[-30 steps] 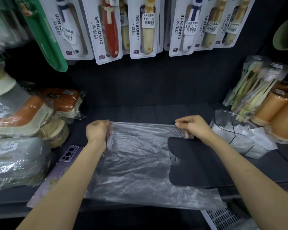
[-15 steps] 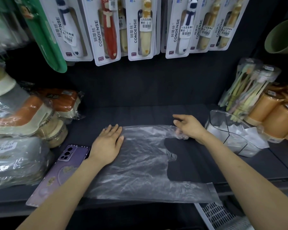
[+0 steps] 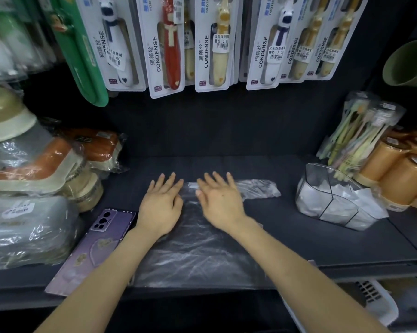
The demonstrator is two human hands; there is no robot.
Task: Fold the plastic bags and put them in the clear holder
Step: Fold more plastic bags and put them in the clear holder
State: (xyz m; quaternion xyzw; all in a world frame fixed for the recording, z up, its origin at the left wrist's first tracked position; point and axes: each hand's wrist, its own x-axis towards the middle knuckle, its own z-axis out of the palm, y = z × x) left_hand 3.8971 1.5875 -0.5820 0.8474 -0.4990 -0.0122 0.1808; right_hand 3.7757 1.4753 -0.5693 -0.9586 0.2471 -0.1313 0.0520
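Against the frame half a second back, the right hand no longer pinches the far handle of the plastic bag out to the right. The right hand now sits just beside the left hand, the thumbs close together. The left hand stays flat on the bag's far left part. Both lie palm down on the far end of the plastic bag, fingers straight and a little spread. They grip nothing and only press the film onto the dark shelf. The handle lies loose on the shelf and sticks out to the right past the right hand's fingers.

We count two hands, both flat. One bag is spread between and under the forearms, with its near edge at the shelf's front lip. One clear holder stands on the shelf well to the right of the bag and apart from it. White folded bags fill its divided sections, too bunched for us to number. One purple phone lies just left of the bag, by the left wrist. Two green cups show at the upper right. The toothbrush cards hanging above overlap, so we cannot tell how many there are
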